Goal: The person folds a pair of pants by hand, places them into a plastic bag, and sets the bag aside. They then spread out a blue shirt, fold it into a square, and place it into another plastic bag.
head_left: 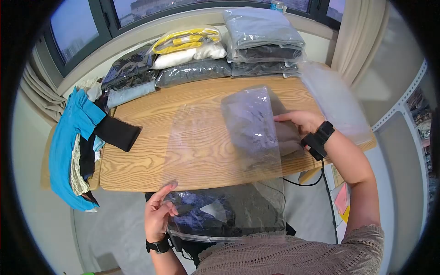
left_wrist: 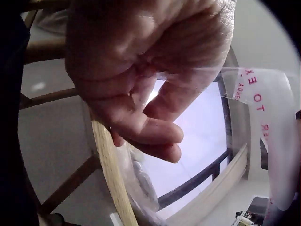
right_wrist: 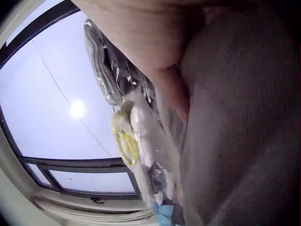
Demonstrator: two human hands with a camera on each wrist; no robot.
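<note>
A folded grey-brown garment lies partly inside a clear plastic bag over the table's front part. My right hand grips the garment's uncovered right side, its fingertips near the bag's edge. In the right wrist view the garment fills the right half, close against the hand. My left hand pinches the side of the bag near its flap end, below the table edge. Red print shows on the bag's flap in the left wrist view. The bag's near part hangs over my lap.
Bagged folded clothes are stacked along the window side of the wooden table. Loose clothes, including a blue shirt, hang over the left end. A pile of clear bags lies at the right. A cable runs from the right wrist.
</note>
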